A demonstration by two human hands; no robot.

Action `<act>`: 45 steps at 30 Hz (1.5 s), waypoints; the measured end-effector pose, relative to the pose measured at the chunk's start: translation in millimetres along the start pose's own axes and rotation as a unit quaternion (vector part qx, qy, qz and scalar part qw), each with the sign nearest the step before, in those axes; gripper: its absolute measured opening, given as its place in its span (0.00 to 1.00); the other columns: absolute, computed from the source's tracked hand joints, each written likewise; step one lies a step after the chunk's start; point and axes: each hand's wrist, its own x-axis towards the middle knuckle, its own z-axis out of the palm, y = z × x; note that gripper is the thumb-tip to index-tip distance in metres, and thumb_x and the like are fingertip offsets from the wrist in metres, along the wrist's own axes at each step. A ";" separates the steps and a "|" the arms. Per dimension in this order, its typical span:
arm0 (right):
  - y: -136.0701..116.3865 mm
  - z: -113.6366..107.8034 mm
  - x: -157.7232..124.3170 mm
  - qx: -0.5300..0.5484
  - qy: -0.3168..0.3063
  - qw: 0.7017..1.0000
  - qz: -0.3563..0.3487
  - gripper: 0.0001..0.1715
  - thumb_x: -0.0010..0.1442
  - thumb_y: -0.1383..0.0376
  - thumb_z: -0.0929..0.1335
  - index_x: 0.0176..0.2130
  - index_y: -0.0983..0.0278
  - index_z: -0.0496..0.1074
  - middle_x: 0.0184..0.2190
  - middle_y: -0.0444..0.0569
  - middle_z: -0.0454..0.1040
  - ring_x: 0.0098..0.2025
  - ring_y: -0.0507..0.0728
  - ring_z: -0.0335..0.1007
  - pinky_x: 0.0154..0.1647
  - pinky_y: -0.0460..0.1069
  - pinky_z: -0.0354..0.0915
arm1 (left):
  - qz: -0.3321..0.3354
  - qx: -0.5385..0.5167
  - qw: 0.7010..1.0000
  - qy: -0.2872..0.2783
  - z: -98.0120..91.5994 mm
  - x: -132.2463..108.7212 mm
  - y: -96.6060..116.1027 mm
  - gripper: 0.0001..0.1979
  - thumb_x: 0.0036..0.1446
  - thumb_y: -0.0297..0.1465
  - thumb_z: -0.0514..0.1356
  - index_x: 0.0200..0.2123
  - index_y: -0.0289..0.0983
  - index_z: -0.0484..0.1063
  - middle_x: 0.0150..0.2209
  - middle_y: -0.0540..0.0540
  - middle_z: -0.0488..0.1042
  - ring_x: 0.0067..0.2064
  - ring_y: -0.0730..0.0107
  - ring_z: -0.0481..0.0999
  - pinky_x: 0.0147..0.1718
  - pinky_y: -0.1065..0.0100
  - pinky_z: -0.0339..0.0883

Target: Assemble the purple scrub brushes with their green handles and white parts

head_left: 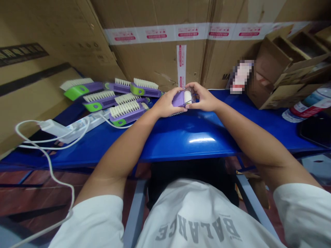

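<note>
Both hands meet over the blue table, holding one small purple piece [178,99] between them. It has a rounded white part on its right side and what looks like a clear section there; its exact kind I cannot make out. My left hand [165,104] is closed around the purple end. At the white end, my right hand [205,99] pinches with thumb and fingers. White bristles show just below my left hand, mostly hidden. Left of the hands lie several purple and green brushes [126,109] with pale bristles, heaped together, bristles mostly upward.
A white power strip [85,125] with a plugged-in adapter and looping white cable [49,162] lies at the left. Large cardboard boxes [155,57] wall the back of the blue table [176,141]. Open small cartons [274,69] and a plastic bottle [307,105] stand at right.
</note>
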 end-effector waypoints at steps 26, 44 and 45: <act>-5.7 1.4 0.1 -0.004 0.005 1.000 0.007 0.63 0.43 0.33 0.88 0.66 0.55 0.73 0.56 0.53 0.77 0.61 0.71 0.75 0.66 0.67 0.75 | -0.012 -0.003 1.000 0.003 -0.8 -0.1 4.4 0.48 0.56 0.46 0.79 0.76 0.41 0.70 0.73 0.36 0.78 0.71 0.37 0.80 0.72 0.43 0.72; -1.4 1.1 0.3 -0.007 -0.004 1.000 0.013 0.64 0.43 0.33 0.88 0.67 0.54 0.72 0.58 0.54 0.78 0.61 0.71 0.77 0.65 0.68 0.77 | -0.009 0.000 1.000 0.003 -0.5 0.1 2.8 0.48 0.57 0.47 0.78 0.76 0.42 0.69 0.74 0.36 0.78 0.71 0.37 0.79 0.72 0.43 0.73; -2.2 1.3 0.1 -0.005 -0.004 1.000 0.012 0.64 0.43 0.33 0.88 0.67 0.54 0.72 0.57 0.54 0.78 0.61 0.71 0.77 0.65 0.68 0.77 | -0.010 0.000 1.000 0.003 -0.6 0.0 3.1 0.48 0.57 0.47 0.78 0.76 0.41 0.69 0.74 0.36 0.78 0.71 0.37 0.80 0.72 0.43 0.73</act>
